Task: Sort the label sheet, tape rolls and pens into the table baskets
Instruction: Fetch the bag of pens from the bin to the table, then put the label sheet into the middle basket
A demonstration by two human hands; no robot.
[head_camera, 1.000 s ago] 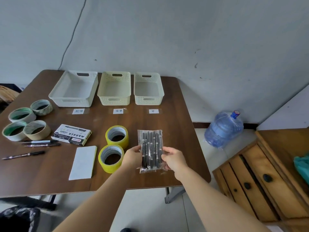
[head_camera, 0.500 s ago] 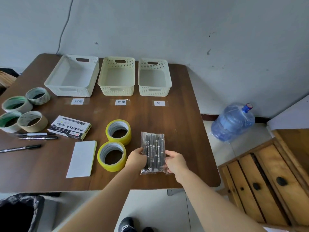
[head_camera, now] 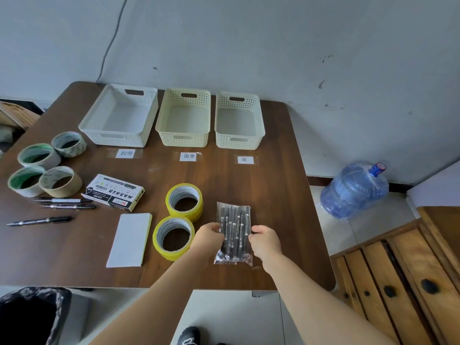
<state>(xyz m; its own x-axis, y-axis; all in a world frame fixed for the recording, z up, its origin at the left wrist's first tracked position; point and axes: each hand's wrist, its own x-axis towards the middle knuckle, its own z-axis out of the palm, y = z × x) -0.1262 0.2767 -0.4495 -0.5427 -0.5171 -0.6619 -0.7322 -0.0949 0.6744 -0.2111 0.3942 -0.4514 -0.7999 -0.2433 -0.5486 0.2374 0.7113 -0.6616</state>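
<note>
My left hand [head_camera: 208,236] and right hand [head_camera: 264,241] grasp the clear pack of pens [head_camera: 234,233] by its two sides at the near table [head_camera: 273,190] edge, while all three baskets [head_camera: 185,118] are empty, so I judge sorting has barely begun

We see two bare forearms with no sleeves, watch, bracelet or rings. Our left hand [head_camera: 207,236] and right hand [head_camera: 265,241] are ungloved, with short fingers [head_camera: 257,229] and plain nails. Below the table [head_camera: 286,185] edge, one dark shoe [head_camera: 189,336] with light markings shows on the pale floor.
</note>
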